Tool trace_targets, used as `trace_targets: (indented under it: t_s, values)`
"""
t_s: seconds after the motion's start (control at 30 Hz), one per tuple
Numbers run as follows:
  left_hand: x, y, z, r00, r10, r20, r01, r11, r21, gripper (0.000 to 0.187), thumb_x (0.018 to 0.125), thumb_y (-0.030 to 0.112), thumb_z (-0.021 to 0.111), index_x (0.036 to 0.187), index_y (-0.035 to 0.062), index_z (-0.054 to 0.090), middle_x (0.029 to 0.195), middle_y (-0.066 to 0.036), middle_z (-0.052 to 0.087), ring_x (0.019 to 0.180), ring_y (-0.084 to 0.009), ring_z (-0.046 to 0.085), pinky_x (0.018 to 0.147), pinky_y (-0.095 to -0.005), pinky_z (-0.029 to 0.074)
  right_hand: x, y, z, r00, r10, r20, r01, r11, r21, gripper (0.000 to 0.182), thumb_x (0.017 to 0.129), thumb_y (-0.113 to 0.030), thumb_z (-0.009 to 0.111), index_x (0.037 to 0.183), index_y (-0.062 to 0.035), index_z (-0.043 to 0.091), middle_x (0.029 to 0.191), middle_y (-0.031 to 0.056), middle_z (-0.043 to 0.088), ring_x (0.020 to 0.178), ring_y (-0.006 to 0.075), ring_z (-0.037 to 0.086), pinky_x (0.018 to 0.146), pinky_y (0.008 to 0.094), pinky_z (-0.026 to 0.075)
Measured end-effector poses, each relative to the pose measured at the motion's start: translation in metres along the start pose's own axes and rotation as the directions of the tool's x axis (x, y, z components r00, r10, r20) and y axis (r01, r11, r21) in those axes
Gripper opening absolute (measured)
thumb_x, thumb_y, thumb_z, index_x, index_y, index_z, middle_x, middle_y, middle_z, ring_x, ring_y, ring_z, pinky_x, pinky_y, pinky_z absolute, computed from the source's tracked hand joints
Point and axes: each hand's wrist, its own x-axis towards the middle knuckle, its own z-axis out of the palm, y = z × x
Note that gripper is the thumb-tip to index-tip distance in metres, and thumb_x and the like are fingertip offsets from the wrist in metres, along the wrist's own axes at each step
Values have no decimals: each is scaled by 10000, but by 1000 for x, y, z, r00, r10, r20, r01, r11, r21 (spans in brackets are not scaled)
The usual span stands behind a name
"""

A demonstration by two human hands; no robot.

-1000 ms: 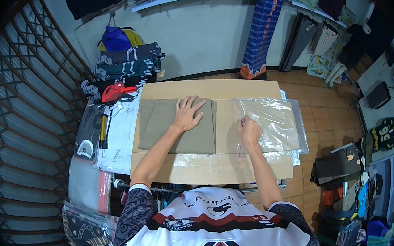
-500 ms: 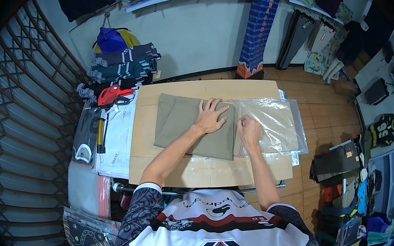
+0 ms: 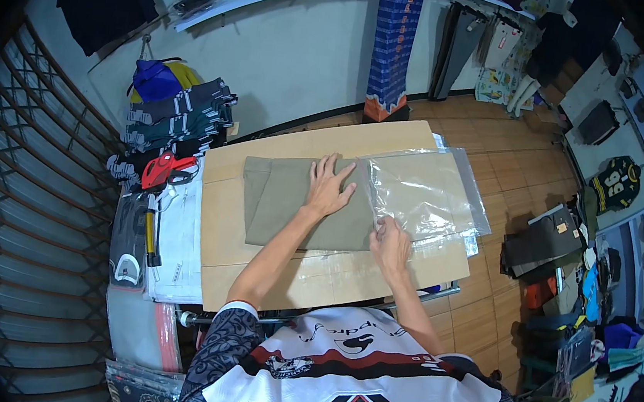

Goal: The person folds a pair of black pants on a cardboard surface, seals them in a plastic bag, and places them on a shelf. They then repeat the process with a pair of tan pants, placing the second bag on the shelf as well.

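Folded olive-green fabric [image 3: 282, 209] lies flat on the cardboard-covered table [image 3: 314, 282]. A clear plastic bag [image 3: 424, 191] lies to its right, its left edge meeting or slightly overlapping the fabric's right edge. My left hand [image 3: 328, 190] rests palm down on the upper right part of the fabric, fingers spread. My right hand [image 3: 390, 245] is closed at the lower left corner of the bag, beside the fabric's lower right corner, and its fingers pinch the bag's edge.
Left of the cardboard are a red tool [image 3: 163, 172], a yellow-and-black tool [image 3: 151, 235] and packed white items [image 3: 177, 241]. Folded striped clothes [image 3: 183, 114] are stacked at the back left. A blue pillar [image 3: 391, 49] stands behind the table. Dark garments [image 3: 543, 242] lie at the right.
My right hand has moved down along the bag's left edge to its lower corner. The bag lies closer against the fabric. My left hand stays on the fabric; the whole view has shifted slightly.
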Motion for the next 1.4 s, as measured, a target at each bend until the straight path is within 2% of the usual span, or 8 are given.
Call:
trace_targets:
  t_s: [0.17, 0.3, 0.5, 0.7, 1.1, 1.2, 1.3, 1.4]
  values:
    - [-54, 18, -39, 990, 99, 105, -82, 985, -151, 789, 841, 615, 743, 1510, 235, 566, 1658, -224, 304, 1557, -460, 198, 1223, -693, 167, -24, -1, -12, 993, 100, 60, -100, 995, 2, 180, 848, -131, 728, 998, -39, 694, 893, 180, 744, 805, 409, 720, 719, 504, 553]
    - [-92, 34, -83, 928, 139, 345, -133, 990, -42, 896, 771, 699, 768, 1519, 252, 557, 1683, -201, 278, 1566, -458, 186, 1233, -700, 141, -28, 7, -5, 998, 54, 36, -53, 999, -4, 174, 865, -129, 730, 1012, -38, 713, 878, 169, 746, 777, 373, 728, 700, 470, 558]
    - [-109, 30, -64, 954, 102, 282, -130, 988, 83, 861, 814, 698, 732, 1536, 273, 534, 1686, -210, 272, 1564, -476, 180, 1224, -708, 147, -31, 6, -3, 1000, -14, 19, 14, 1000, -1, 160, 878, -131, 733, 999, -26, 732, 875, 166, 747, 774, 360, 735, 692, 453, 562]
    - [-103, 48, -40, 978, 72, 195, -85, 994, 64, 872, 855, 701, 683, 1563, 230, 493, 1680, -249, 269, 1557, -499, 175, 1248, -649, 159, -26, -2, -7, 998, 3, 55, -4, 1000, 15, 158, 882, -127, 732, 996, -18, 742, 889, 172, 748, 793, 383, 728, 703, 475, 555]
    - [-93, 65, -32, 985, 48, 166, -10, 974, -225, 720, 838, 398, 701, 1485, 125, 539, 1635, -276, 345, 1547, -489, 227, 1253, -580, 216, -20, 1, 4, 999, 19, 28, -22, 994, 104, 151, 887, -117, 728, 980, 0, 743, 826, 177, 750, 729, 340, 733, 679, 443, 557]
    - [-88, 56, -52, 981, 1, 196, 90, 886, -455, 694, 853, 378, 696, 1478, 118, 540, 1621, -273, 368, 1548, -461, 249, 1251, -574, 223, -20, 2, 4, 1000, 2, 14, -3, 993, 116, 148, 894, -128, 727, 968, 0, 741, 819, 175, 751, 720, 337, 731, 674, 436, 556]
    - [-97, 38, -76, 991, -86, 103, 119, 919, -377, 685, 870, 393, 704, 1472, 107, 544, 1616, -269, 380, 1554, -440, 251, 1243, -601, 216, -23, 2, 2, 1000, 12, 13, -13, 994, 111, 150, 903, -135, 726, 964, 1, 741, 805, 176, 748, 715, 336, 731, 670, 430, 554]
    - [-109, 13, -99, 972, -235, 6, 235, 970, -68, 735, 885, 483, 717, 1484, 96, 538, 1627, -277, 358, 1553, -467, 229, 1236, -633, 199, -24, 3, 0, 999, 30, 21, -33, 992, 120, 155, 909, -141, 727, 964, 3, 742, 792, 178, 746, 712, 335, 731, 666, 427, 552]
